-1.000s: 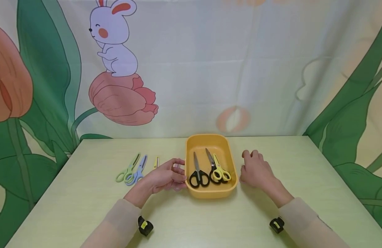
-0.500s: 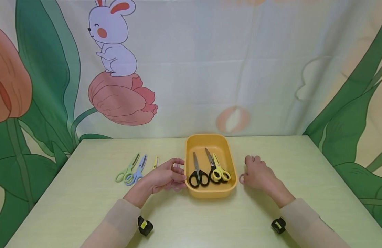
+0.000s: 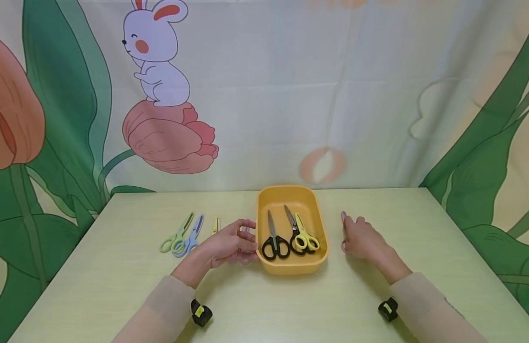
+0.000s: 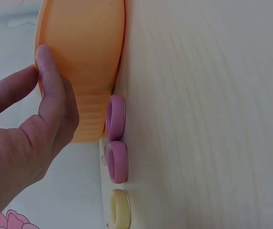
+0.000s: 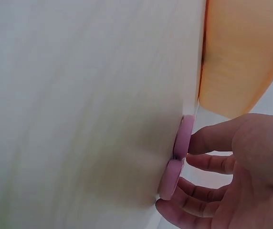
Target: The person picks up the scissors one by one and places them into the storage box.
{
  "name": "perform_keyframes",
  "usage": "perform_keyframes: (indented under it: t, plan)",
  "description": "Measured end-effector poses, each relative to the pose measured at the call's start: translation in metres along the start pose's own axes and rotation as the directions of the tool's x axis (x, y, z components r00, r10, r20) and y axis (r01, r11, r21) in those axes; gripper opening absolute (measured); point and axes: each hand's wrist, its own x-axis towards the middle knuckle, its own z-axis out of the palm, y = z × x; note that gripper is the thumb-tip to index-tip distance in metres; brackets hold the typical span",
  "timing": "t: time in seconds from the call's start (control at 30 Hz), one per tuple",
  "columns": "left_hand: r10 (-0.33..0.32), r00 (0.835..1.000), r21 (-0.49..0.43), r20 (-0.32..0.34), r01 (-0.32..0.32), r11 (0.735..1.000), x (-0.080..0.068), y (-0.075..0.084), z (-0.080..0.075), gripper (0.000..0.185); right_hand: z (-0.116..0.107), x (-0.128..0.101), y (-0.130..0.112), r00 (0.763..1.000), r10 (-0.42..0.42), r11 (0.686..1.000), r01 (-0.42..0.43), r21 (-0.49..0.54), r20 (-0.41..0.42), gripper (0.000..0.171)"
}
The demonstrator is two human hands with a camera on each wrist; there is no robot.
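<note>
A: What's the right grip [image 3: 364, 238] got?

B: A pair of pink plastic scissors w/ round loops [image 5: 185, 136], low at the desk [image 3: 299, 309], R of the box. Thumb + fingers curl in round the loops, just a bit apart. Can't tell how tight.

A: And the left grip [image 3: 232, 242]?

B: Thumb & finger pinch the rim of a yellow-orange plastic box w/ round corners [image 3: 292, 269]. In it: 2 metal scissors w/ black handles [image 3: 273, 234] + a small yellow plastic pair [image 3: 303, 232], partly on top of one of them.

A: What could go wrong?

B: Pink pair could slip or spin, I think, b/c it's only held by the loops. Box could slide or tip if L pulls hard, b/c it's held on one side only. And there's another pink pair w/ fat round loops [image 4: 122, 164], right by the box, near L's low fingers, so a small bump could shove it.
</note>
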Motion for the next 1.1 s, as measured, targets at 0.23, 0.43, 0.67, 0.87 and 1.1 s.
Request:
perform_keyframes:
  t: [0.23, 0.43, 0.67, 0.87, 1.1]
  plan:
    - [0.0, 1.0, -0.005, 0.007, 0.0, 1.0, -0.001, 0.0, 0.0, 0.061, 0.002, 0.002, 0.003, 0.999, 0.036, 0.999, -0.036, 0.002, 0.027, 0.039]
    - [-0.006, 1.0, -0.012, 0.007, 0.006, 1.0, -0.001, 0.001, 0.001, 0.061, -0.001, -0.002, 0.002, 0.999, 0.02, 0.999, -0.02, 0.025, 0.027, 0.029]
    - [-0.008, 1.0, -0.009, 0.0, 0.008, 1.0, 0.0, 0.002, 0.001, 0.062, -0.002, -0.008, -0.002, 0.999, 0.018, 0.999, -0.019, 0.03, 0.035, 0.062]
    - [-0.01, 1.0, -0.009, 0.001, 0.01, 1.0, 0.0, 0.001, 0.001, 0.062, -0.001, -0.009, -0.002, 0.998, 0.017, 1.0, -0.017, 0.003, 0.056, 0.057]
    - [-0.004, 1.0, -0.005, -0.003, 0.004, 1.0, 0.0, 0.001, 0.001, 0.062, 0.0, -0.009, -0.003, 0.998, 0.017, 1.0, -0.016, -0.022, 0.066, 0.028]
